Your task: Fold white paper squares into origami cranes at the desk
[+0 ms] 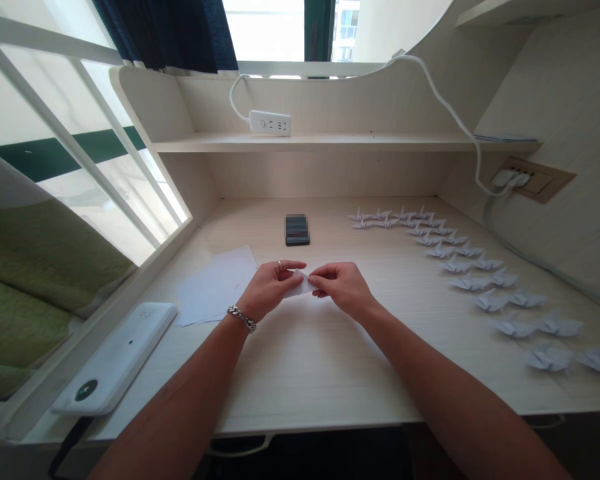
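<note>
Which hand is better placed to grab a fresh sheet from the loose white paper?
Probably the left hand: it sits right beside the loose white sheets, while the right hand is farther off, on the other side of the small folded paper both hands pinch.

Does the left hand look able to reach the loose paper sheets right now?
Likely yes: the left hand sits just by the sheets, nothing between, though it's pinching the folded paper.

1 view only: a camera worn on the person's head, looking forward and down from above the near edge of the desk point(320, 380). It sits close to the left hand point(269, 290) and right hand point(343, 288) — and reaches the back shelf point(300, 142).
</note>
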A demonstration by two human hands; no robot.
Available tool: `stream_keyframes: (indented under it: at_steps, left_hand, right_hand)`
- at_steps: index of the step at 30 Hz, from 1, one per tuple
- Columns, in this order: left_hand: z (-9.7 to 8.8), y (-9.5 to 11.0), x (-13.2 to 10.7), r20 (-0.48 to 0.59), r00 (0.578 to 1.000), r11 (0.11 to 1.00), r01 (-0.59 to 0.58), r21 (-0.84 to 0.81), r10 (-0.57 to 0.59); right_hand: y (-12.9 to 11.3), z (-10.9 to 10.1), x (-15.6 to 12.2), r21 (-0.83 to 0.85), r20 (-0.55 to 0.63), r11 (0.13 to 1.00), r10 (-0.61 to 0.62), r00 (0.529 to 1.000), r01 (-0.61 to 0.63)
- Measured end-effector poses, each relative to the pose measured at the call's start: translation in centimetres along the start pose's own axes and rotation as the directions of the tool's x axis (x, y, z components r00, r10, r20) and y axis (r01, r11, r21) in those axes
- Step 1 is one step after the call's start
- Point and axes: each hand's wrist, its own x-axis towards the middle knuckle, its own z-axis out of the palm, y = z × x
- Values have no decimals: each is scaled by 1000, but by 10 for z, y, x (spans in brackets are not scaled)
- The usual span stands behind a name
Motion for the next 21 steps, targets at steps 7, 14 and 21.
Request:
stream_keyframes:
  at_steps: [7, 14, 21]
  left_hand:
    - [3, -1, 1, -27, 1000, 991, 4, -132, -8]
    - [4, 2, 1, -66, 997, 990, 24, -141, -34]
    - [4, 4, 1, -147, 989, 990, 5, -142, -26]
  right_hand:
    - [0, 2, 0, 14, 10, 999, -41, 999, 41]
    - [2, 0, 1, -33, 39, 994, -106, 994, 107]
    - [0, 1, 1, 16, 81, 997, -76, 994, 75]
